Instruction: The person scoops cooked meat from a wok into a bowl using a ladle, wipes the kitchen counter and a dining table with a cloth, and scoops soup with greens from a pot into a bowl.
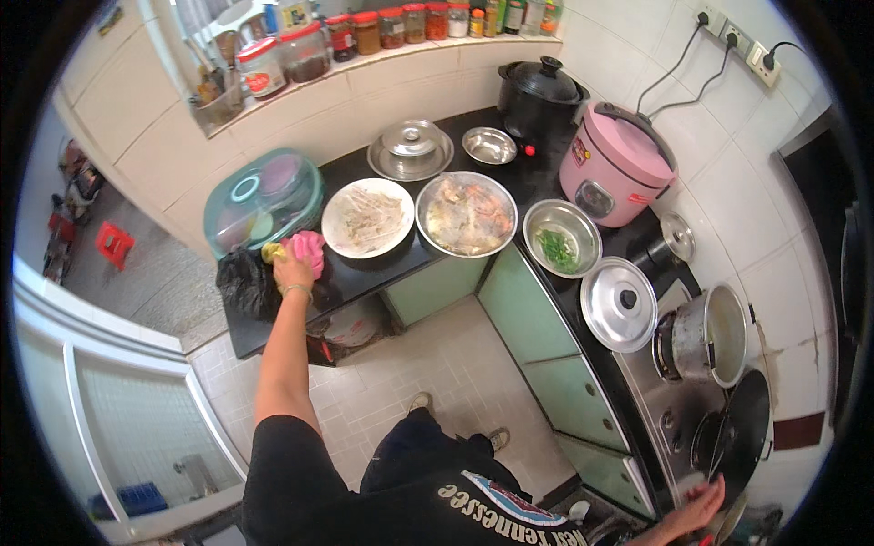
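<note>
My left hand (293, 274) reaches to the left end of the black counter. Its fingers are closed around a bunched pink cloth or bag (308, 251) and a crumpled yellow piece (272, 252); the material is hard to tell. Just left of it slumps a black plastic bag (246, 286), with a lidded teal basket (266, 201) behind. My right hand (703, 505), slightly blurred, hovers by the near edge of a black wok (744, 437) on the stove. Its fingers are spread, and I see nothing in them.
Along the counter stand a white plate of food (367, 218), a steel bowl of food (467, 214), a bowl of chopped greens (561, 239), a pink rice cooker (618, 167) and a black lidded pot (543, 99). A metal lid (619, 304) lies before a tall pot (710, 338) on the stove (649, 382).
</note>
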Demonstrator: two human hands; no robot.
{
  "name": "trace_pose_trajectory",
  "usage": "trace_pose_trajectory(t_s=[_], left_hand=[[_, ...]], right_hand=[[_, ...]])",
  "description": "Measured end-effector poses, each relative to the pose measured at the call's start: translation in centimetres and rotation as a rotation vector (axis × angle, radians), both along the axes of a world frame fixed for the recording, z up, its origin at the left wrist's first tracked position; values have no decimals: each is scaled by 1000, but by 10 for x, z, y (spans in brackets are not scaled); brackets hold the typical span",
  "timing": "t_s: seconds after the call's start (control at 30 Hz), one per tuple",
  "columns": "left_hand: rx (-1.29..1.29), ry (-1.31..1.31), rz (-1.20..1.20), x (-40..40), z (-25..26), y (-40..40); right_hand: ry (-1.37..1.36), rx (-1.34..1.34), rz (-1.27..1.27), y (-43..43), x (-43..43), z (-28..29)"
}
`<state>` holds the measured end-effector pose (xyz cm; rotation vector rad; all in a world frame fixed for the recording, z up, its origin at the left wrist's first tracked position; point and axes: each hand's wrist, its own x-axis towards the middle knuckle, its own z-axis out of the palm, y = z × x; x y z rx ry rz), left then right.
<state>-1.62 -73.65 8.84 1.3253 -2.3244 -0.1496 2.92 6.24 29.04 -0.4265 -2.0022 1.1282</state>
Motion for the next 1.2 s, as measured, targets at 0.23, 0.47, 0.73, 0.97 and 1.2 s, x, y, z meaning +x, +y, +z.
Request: trace_pose_trajectory(t_s=[0.23, 0.47, 0.73, 0.97, 1.2], left_hand=[[365, -131, -35, 7, -19, -32], [984, 601, -380, 75, -13, 72], [1675, 318, -974, 51, 104, 260], [1506, -115, -1333, 7, 110, 305], [2067, 40, -1158, -46, 95, 379]], right_hand=[[-184, -72, 400, -177, -25, -12], [-492, -225, 925, -315, -31, -78], [-341, -330, 1319, -379, -32, -89], [-522, -814, 795, -277, -34, -83], [102, -947, 296, -61, -47, -26]])
